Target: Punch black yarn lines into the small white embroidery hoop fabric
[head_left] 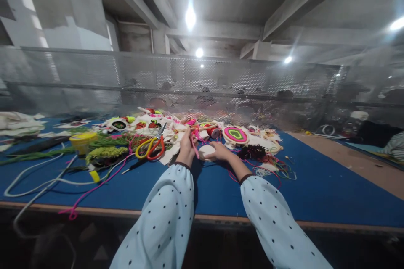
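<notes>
Keep your left hand [187, 148] pinched on the pink cord [195, 146] and your right hand [217, 151] closed on the white fabric piece [205, 150], both low over the blue counter [315, 185], keeping tension even

no readable text, no labels, no brands, no numbers, no signs on anything in view

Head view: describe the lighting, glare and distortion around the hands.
Head view: ceiling lamps flare into streaks; wide-angle lens bows the blue table and mesh fence; background hazy and soft; the left hand and right hand are small but evenly lit, casting a dark shadow between the sleeves.
</notes>
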